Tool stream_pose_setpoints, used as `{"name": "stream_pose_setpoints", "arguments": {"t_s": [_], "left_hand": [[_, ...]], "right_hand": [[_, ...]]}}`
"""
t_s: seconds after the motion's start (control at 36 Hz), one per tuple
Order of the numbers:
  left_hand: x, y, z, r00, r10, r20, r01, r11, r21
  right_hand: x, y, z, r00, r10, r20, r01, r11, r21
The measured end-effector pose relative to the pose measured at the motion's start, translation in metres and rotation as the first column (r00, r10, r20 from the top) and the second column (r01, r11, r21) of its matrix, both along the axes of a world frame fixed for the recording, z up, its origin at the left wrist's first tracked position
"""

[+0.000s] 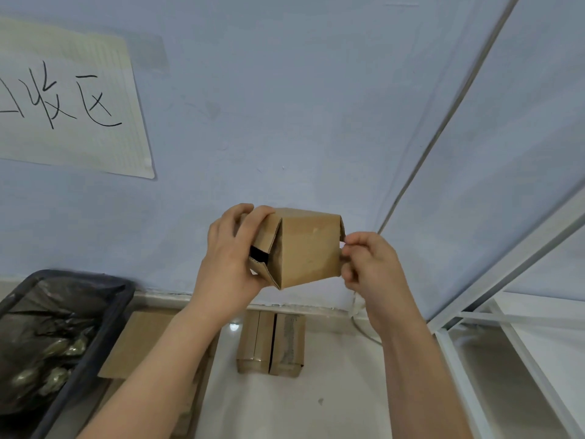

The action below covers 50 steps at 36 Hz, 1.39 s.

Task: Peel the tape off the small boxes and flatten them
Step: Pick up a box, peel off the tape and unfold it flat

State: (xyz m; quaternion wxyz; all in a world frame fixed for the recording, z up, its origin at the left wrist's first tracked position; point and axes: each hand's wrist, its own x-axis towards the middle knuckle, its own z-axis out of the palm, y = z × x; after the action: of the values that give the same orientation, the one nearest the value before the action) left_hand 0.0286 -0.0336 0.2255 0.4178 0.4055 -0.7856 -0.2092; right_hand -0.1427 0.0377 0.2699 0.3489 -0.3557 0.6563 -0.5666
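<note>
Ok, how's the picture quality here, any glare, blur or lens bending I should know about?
Head view: lighting is soft and even, with no hard shadows on the wall; a small bright glint sits on the floor near the two standing boxes; the wide lens bends the white frame at right; the held box and both hands, left and right, look reasonably sharp.

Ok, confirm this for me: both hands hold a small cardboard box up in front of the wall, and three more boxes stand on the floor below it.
Not quite. The head view shows two boxes on the floor, side by side, not three. The rest stands: the left hand and right hand hold the small cardboard box up before the wall.
</note>
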Motion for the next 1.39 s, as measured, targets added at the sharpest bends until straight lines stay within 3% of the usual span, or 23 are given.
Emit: {"name": "stream_pose_setpoints", "arguments": {"t_s": [0.11, 0.22, 0.33, 0.39, 0.47, 0.56, 0.64, 0.69, 0.81, 0.89, 1.03, 1.19, 1.28, 1.39], "left_hand": [[0.004, -0.001, -0.001, 0.999, 0.001, 0.039, 0.001, 0.998, -0.062], [0.004, -0.001, 0.002, 0.999, 0.004, 0.045, 0.004, 0.985, -0.172], [0.007, -0.004, 0.000, 0.996, -0.029, 0.081, 0.048, 0.968, -0.245], [0.007, -0.002, 0.001, 0.998, -0.030, 0.062, 0.042, 0.979, -0.198], [0.007, 0.001, 0.004, 0.998, 0.028, -0.064, -0.028, 1.000, 0.002], [0.005, 0.002, 0.002, 0.997, 0.068, -0.045, -0.060, 0.987, 0.149], [0.007, 0.001, 0.002, 1.000, -0.006, 0.004, 0.005, 0.966, 0.259], [0.011, 0.000, 0.007, 0.987, -0.150, -0.065, 0.163, 0.915, 0.368], [0.017, 0.004, 0.020, 0.871, -0.408, -0.276, 0.492, 0.723, 0.485], [0.012, 0.004, 0.021, 0.884, -0.283, -0.373, 0.448, 0.742, 0.500], [0.005, 0.004, 0.019, 0.935, -0.065, -0.350, 0.245, 0.829, 0.502], [-0.001, 0.010, 0.020, 0.906, 0.107, -0.410, 0.109, 0.875, 0.471], [0.000, 0.010, 0.020, 0.899, 0.095, -0.427, 0.117, 0.888, 0.444], [0.009, 0.008, 0.026, 0.870, -0.039, -0.491, 0.281, 0.858, 0.430]], "right_hand": [[0.000, 0.002, -0.003, 0.993, 0.022, -0.116, -0.013, 0.997, 0.074], [0.000, 0.007, 0.001, 0.969, 0.221, 0.106, -0.224, 0.975, 0.010], [-0.004, 0.009, 0.000, 0.927, 0.318, 0.198, -0.337, 0.939, 0.068], [-0.010, 0.011, 0.001, 0.901, 0.347, 0.261, -0.379, 0.921, 0.084], [-0.017, 0.012, 0.003, 0.864, 0.371, 0.340, -0.417, 0.906, 0.073], [-0.018, 0.012, 0.000, 0.871, 0.338, 0.357, -0.389, 0.918, 0.081], [-0.018, 0.011, -0.001, 0.884, 0.304, 0.356, -0.353, 0.932, 0.079], [-0.019, 0.011, -0.001, 0.889, 0.286, 0.358, -0.330, 0.941, 0.068], [-0.016, 0.012, -0.005, 0.909, 0.277, 0.313, -0.312, 0.948, 0.068], [-0.009, 0.010, -0.005, 0.925, 0.254, 0.281, -0.281, 0.958, 0.057], [-0.003, 0.005, -0.008, 0.985, 0.088, 0.148, -0.094, 0.995, 0.032], [0.004, 0.002, -0.008, 0.999, -0.014, 0.053, 0.017, 0.998, -0.060], [0.004, 0.002, -0.008, 1.000, -0.021, -0.004, 0.020, 0.993, -0.119], [-0.003, 0.002, -0.010, 1.000, 0.017, 0.005, -0.016, 0.978, -0.207]]}}
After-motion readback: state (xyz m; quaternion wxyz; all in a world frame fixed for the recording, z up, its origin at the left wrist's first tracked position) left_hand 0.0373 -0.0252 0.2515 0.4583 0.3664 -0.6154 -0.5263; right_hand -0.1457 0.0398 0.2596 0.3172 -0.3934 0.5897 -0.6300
